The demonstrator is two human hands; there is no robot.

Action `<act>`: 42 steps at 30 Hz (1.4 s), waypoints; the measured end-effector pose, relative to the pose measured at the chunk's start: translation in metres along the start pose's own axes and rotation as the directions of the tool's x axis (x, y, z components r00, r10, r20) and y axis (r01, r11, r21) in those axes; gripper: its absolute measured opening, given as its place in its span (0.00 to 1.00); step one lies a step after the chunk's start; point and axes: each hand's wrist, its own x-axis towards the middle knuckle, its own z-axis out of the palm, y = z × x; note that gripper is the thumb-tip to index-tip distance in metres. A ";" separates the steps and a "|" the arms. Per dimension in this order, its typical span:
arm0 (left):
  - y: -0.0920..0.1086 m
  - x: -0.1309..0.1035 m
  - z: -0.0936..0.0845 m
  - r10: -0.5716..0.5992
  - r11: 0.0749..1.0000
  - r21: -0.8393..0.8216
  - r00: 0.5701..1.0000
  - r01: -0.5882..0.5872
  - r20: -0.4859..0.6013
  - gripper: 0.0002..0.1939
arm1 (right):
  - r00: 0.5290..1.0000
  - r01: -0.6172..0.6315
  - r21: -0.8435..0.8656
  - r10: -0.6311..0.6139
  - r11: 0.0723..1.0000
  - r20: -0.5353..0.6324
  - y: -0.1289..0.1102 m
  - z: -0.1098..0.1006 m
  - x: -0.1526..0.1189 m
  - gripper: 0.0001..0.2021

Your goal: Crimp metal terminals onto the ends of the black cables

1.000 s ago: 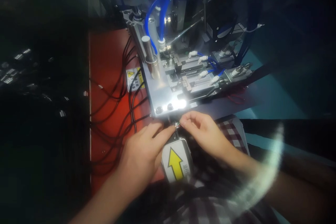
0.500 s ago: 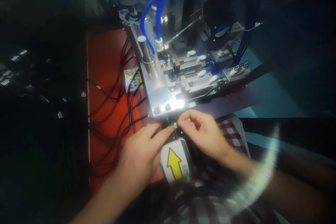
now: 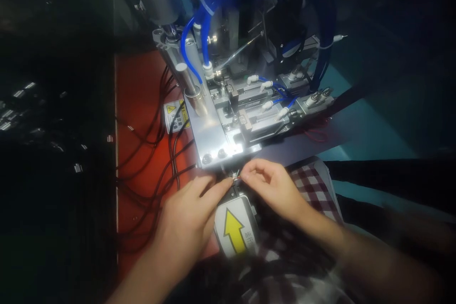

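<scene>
Near the front edge of a metal machine (image 3: 213,140), both hands meet at a small fixture (image 3: 234,176). My left hand (image 3: 188,213) comes from the left, its thumb tip pressed at the fixture; its other fingers are partly hidden, and whatever they hold cannot be made out. From the right, my right hand (image 3: 274,187) pinches thumb and index finger together on thin wires (image 3: 238,174), with hints of green and red. The wires' far ends are too small to follow. Just below the fingertips lies a white plate with a yellow arrow (image 3: 235,232).
Black cables (image 3: 153,152) run across the red surface (image 3: 133,85) on the left, beside a warning label (image 3: 176,116). Blue air hoses (image 3: 208,23) and pneumatic cylinders (image 3: 263,123) stand behind the hands. A metal post (image 3: 188,83) rises from the machine. Checkered cloth (image 3: 317,185) lies at the right.
The view has shifted slightly, so the machine sits a little lower and further left. Thin coloured wires now show between the fingertips. Both hands remain at the fixture.
</scene>
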 end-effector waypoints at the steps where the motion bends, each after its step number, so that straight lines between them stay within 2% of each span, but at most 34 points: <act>1: 0.000 0.000 0.000 0.004 1.000 0.006 1.000 -0.004 -0.002 0.16 | 1.000 0.002 0.007 -0.002 1.000 0.005 0.001 0.001 0.000 0.06; 5: 0.001 0.001 -0.001 0.014 1.000 0.011 1.000 -0.014 -0.011 0.16 | 1.000 0.016 0.039 -0.016 0.999 0.005 0.001 0.006 0.001 0.07; 8: 0.001 0.002 -0.001 0.017 1.000 0.001 1.000 -0.017 -0.009 0.16 | 0.998 -0.068 0.041 0.067 0.997 0.024 -0.002 0.006 0.002 0.08; 10: 0.001 0.002 -0.001 0.016 1.000 -0.001 1.000 -0.016 0.001 0.16 | 0.997 -0.069 -0.002 0.069 0.998 0.024 -0.004 0.005 0.001 0.08; 11: 0.001 0.002 -0.001 0.013 1.000 -0.001 1.000 -0.013 0.006 0.16 | 1.000 -0.030 -0.044 0.030 0.999 0.002 -0.004 0.004 0.000 0.08; 13: 0.000 0.001 -0.001 0.006 1.000 -0.004 1.000 -0.006 0.007 0.16 | 0.990 0.111 -0.165 -0.124 0.980 -0.070 -0.003 0.002 -0.003 0.05; 15: 0.000 0.000 -0.001 0.004 1.000 -0.011 1.000 -0.004 0.007 0.16 | 0.944 0.267 -0.286 -0.310 0.920 -0.116 -0.002 0.001 -0.006 0.04; 17: 0.001 0.000 -0.001 0.002 1.000 -0.018 1.000 -0.001 0.007 0.16 | 0.890 0.378 -0.367 -0.443 0.850 -0.109 0.000 0.000 -0.009 0.05; 22: 0.001 0.001 -0.001 -0.003 1.000 -0.018 1.000 0.003 0.010 0.16 | 0.814 0.494 -0.481 -0.580 0.724 -0.036 0.004 -0.001 -0.010 0.09; 27: 0.002 0.001 0.000 -0.001 1.000 -0.020 1.000 0.001 0.007 0.17 | 0.784 0.528 -0.512 -0.621 0.678 -0.013 0.008 0.001 -0.014 0.11; 34: 0.000 0.000 0.000 -0.013 0.999 -0.037 1.000 0.013 0.016 0.16 | 0.780 0.528 -0.516 -0.625 0.675 -0.019 0.015 0.000 -0.021 0.11; 39: 0.001 0.001 0.000 -0.002 0.999 -0.033 1.000 0.002 0.006 0.16 | 0.777 0.527 -0.450 -0.624 0.721 -0.089 0.010 -0.002 -0.016 0.11; 42: 0.000 0.000 0.001 -0.002 0.999 -0.040 1.000 0.003 0.005 0.16 | 0.764 0.554 -0.447 -0.642 0.702 -0.062 0.008 -0.002 -0.014 0.09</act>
